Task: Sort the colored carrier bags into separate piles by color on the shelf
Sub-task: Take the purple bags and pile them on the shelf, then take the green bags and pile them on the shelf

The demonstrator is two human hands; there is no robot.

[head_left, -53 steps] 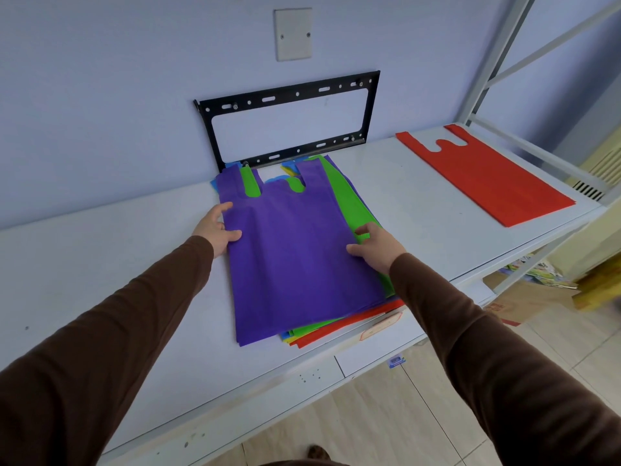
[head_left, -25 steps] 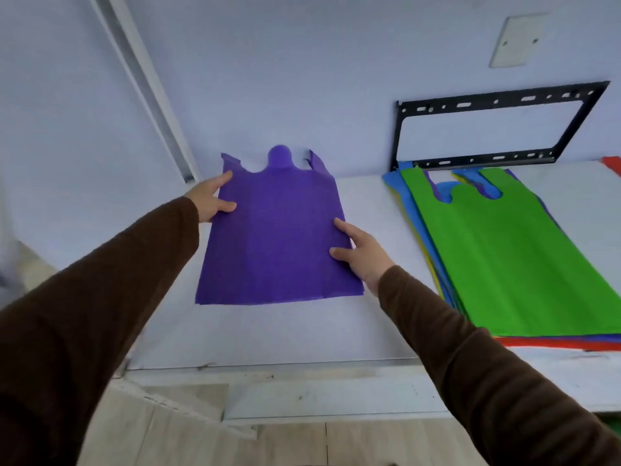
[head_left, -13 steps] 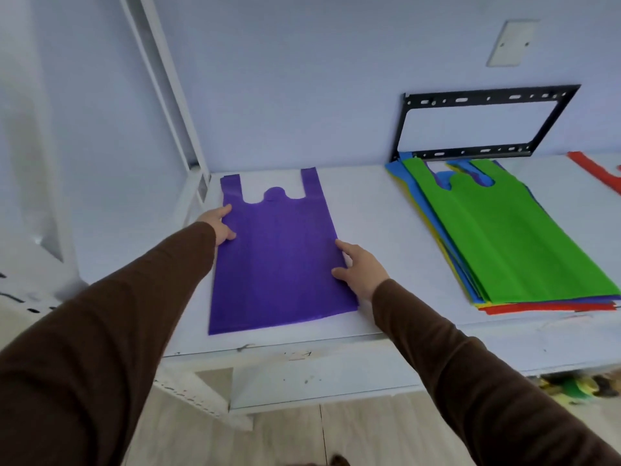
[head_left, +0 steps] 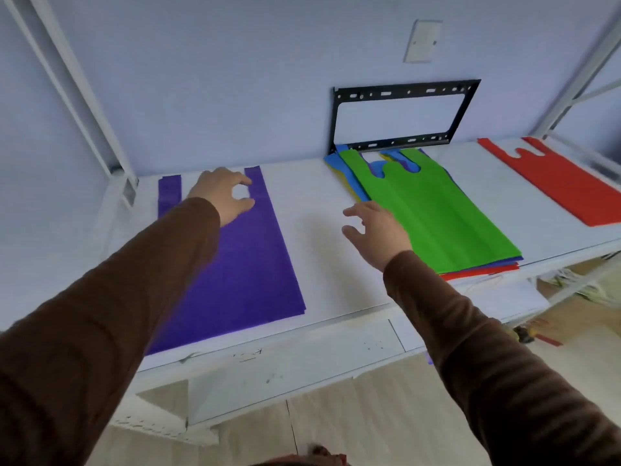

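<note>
Two brown-sleeved arms reach out over a white shelf (head_left: 336, 287), nearest the onlooker, as a person sorts flat carrier bags by colour. Near left, a purple bag (head_left: 242, 270) lies spread on the board, its bottom edge close to the shelf's front lip and its two handle strips pointing at the wall. The left hand (head_left: 223, 193) hangs over those handles, fingers loosely bent and gripping nothing; whether the fingertips touch the fabric cannot be told. The right hand (head_left: 376, 230) hovers over bare shelf between the purple bag and the mixed stack, fingers spread and relaxed, empty.

Further right sits the unsorted stack (head_left: 470, 269), a green bag (head_left: 433, 213) on top with blue, yellow and red edges peeping out beneath. Far right, well apart from the rest, a red bag (head_left: 564, 183) lies alone.

Behind the stack, a black metal bracket (head_left: 400, 94) stands against the pale wall, with a blank wall plate (head_left: 421, 42) above it.

By the look of them the bags are thin, light and limp, liable to slide on one another. The green one would likely come away cleanest taken by both side edges, or pinched at the handle loops, peeled off so the sheets below stay put.
</note>
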